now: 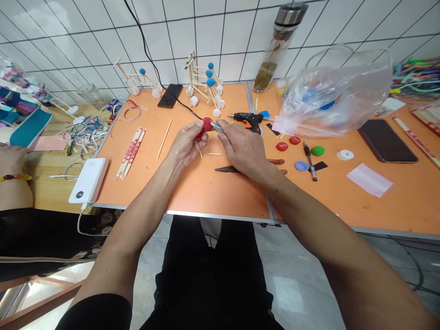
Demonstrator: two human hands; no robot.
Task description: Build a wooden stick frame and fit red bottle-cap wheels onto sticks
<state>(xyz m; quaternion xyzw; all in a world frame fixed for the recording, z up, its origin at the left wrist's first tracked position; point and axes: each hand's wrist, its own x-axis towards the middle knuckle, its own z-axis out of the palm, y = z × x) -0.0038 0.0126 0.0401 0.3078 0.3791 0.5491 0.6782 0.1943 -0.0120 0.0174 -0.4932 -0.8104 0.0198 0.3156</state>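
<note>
My left hand [189,143] is closed on a red plastic cap [207,123], pinching it above the orange table. More red shows between the fingers below it; I cannot tell whether that is a second cap. My right hand [242,146] grips a grey metal blade [217,127], its tip against or very near the cap's right side. Beneath the right hand lie scissors [226,169] with dark blades and brown handles, partly hidden. A short wooden stick [215,154] rests between my hands. Past the right hand is a black glue gun [250,121].
Stick frames with blue balls [210,81] stand by the tiled wall, near a phone [170,96] and glass bottle [266,68]. Right are red caps [282,146], a pen [310,160] and a plastic bag [337,96]. Left are wrapped chopsticks [129,153], a power bank [88,180] and another person's arm [13,178].
</note>
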